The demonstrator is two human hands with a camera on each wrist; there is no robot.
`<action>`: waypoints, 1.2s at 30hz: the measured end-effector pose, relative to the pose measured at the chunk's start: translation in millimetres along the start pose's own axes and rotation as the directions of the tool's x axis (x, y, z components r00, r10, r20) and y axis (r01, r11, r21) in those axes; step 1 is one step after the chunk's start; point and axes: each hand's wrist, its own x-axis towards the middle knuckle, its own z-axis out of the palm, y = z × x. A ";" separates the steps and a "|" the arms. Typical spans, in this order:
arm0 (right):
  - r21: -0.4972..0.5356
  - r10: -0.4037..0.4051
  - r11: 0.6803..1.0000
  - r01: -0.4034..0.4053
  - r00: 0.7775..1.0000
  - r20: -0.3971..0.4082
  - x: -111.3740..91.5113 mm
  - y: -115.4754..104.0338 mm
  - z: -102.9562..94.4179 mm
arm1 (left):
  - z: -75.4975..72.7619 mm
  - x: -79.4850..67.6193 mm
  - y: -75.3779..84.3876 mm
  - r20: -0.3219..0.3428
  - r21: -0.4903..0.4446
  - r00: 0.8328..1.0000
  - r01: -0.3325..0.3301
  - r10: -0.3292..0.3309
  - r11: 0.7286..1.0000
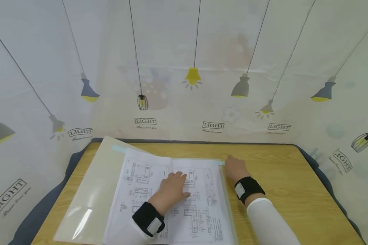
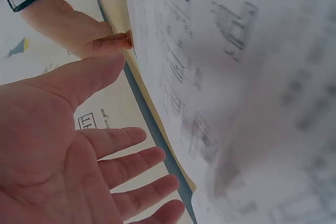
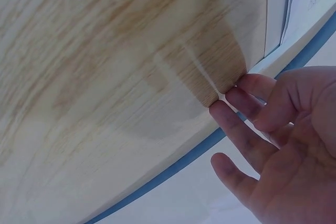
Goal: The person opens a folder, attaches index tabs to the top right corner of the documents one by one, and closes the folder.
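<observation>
A folder of technical drawings lies spread on the table. Its printed pages [image 1: 199, 207] show line drawings of L-shaped parts. My left hand [image 1: 169, 190] is over the middle of the pages, fingers spread; the left wrist view shows its palm [image 2: 42, 140] facing the camera with nothing held. My right hand [image 1: 236, 168] is at the far right corner of the folder, beside a light blue strip [image 1: 221, 163] at its edge. In the right wrist view its fingertips [image 3: 218, 106] touch the wooden surface, thumb bent inward. Whether they touch the strip is hidden.
The folder's glossy cream cover [image 1: 86, 194] lies folded out to the left, with another light blue strip [image 1: 119, 148] near its top. Under everything is a wood-grain table [image 1: 282, 190] with a dark edge. A lamp-print curtain [image 1: 178, 44] surrounds the table's back and sides.
</observation>
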 end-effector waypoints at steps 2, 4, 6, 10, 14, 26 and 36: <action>0.013 0.000 1.000 0.000 1.000 0.000 -1.1 1.7 0.5 | 0.9 -6.6 -5.8 0.005 -0.001 1.000 0.003 -0.003 1.000; 0.028 0.002 1.000 -0.002 1.000 0.004 -2.4 2.7 -0.1 | 2.0 -12.8 -11.8 0.003 -0.008 1.000 0.006 -0.006 1.000; 0.038 0.001 0.999 -0.001 1.000 0.007 -3.5 3.1 -1.2 | 2.9 -18.3 -17.9 -0.009 -0.023 1.000 0.013 -0.013 1.000; 0.043 0.008 0.999 -0.008 1.000 0.008 -3.3 4.6 -1.8 | 6.5 -24.7 -30.7 -0.058 -0.039 0.998 0.027 -0.029 0.999; 0.032 0.009 0.999 -0.009 1.000 0.007 -2.0 4.5 -2.0 | 13.3 -25.6 -42.6 -0.094 0.013 0.995 0.038 -0.036 0.999; 0.009 -0.007 1.000 0.007 1.000 0.014 -3.5 -2.4 -4.9 | 23.9 -28.3 -55.8 -0.053 -0.004 0.995 0.087 -0.087 0.996; 0.051 0.000 0.999 -0.001 0.999 0.033 0.3 1.4 -0.2 | 29.1 -25.7 -60.7 -0.025 -0.062 0.993 0.114 -0.116 0.992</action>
